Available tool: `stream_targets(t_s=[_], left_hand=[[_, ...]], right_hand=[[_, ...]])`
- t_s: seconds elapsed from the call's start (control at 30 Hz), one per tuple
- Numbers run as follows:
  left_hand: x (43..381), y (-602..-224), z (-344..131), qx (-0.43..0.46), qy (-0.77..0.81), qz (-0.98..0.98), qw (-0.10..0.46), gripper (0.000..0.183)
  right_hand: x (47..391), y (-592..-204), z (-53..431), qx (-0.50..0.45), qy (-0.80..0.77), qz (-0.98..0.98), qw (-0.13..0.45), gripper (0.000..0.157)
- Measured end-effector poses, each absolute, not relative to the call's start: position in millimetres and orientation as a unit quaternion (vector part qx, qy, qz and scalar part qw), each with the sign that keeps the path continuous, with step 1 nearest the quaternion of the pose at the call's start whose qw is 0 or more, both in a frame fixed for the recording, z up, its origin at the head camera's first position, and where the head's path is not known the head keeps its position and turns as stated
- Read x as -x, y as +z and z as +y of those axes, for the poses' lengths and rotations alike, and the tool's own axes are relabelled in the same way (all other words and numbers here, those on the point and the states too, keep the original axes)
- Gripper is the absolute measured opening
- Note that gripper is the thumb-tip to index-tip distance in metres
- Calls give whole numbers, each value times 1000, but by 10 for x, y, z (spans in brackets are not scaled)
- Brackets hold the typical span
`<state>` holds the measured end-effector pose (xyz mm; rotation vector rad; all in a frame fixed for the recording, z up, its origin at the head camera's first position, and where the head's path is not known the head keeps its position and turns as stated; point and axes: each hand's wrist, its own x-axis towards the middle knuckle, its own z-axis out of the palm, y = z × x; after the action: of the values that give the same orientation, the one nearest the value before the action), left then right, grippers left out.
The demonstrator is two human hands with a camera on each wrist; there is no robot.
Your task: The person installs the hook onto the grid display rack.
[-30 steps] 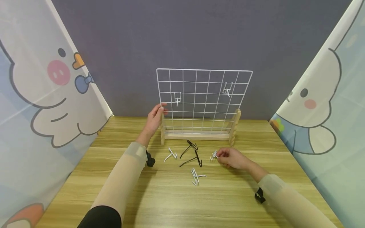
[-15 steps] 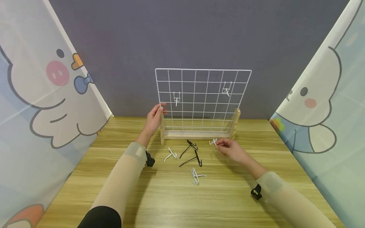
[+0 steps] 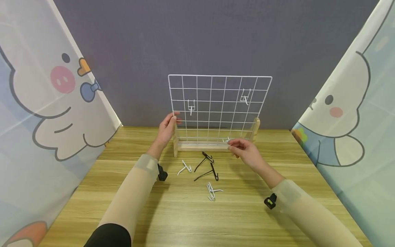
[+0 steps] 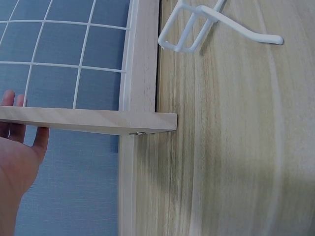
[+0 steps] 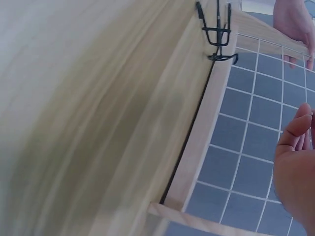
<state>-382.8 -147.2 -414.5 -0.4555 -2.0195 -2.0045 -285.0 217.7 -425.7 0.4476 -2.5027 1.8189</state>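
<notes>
A white wire grid panel stands upright in a wooden stand at the back of the table. My left hand grips the stand's left wooden upright, thumb on one side and fingers on the other in the left wrist view. Between thumb and fingertips, my right hand pinches a small white wire hook, held in front of the grid's lower right part. Fingers cover most of that hook. Two white hooks, one left and one upper right, hang on the grid.
Two black hooks lie on the wooden table before the stand. Beside them are a white hook to the left and another white hook nearer. A grey backdrop rises behind; patterned cloths flank both sides.
My right hand has moved up, forward and slightly left with the white hook, from the table to before the grid's lower part. The left hand keeps its hold on the upright.
</notes>
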Motion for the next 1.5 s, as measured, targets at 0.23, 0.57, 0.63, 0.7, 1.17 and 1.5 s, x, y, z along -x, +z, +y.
stream_targets(t_s=[0.23, 0.57, 0.63, 0.7, 1.17, 1.5], left_hand=[[3843, -4158, -1478, 155, -688, -697, 129, 42], [3838, -4159, -1465, 154, -693, -693, 130, 43], [3843, -4164, -1465, 153, -693, -692, 131, 42], [3849, -4170, -1466, 151, -697, -688, 132, 42], [3841, -4162, -1455, 150, -691, -693, 139, 40], [3835, -4154, -1467, 154, -688, -697, 132, 42]], right_hand=[[2874, -4116, 2035, -138, 600, -788, 26, 28], [2951, -3799, 1777, -154, 623, -765, 58, 28], [2970, -3727, 1735, -158, 628, -759, 68, 27], [2997, -3658, 1692, -162, 633, -753, 80, 26], [3246, -3250, 1452, -154, 658, -719, 159, 32], [3418, -3024, 1323, -147, 671, -702, 187, 29]])
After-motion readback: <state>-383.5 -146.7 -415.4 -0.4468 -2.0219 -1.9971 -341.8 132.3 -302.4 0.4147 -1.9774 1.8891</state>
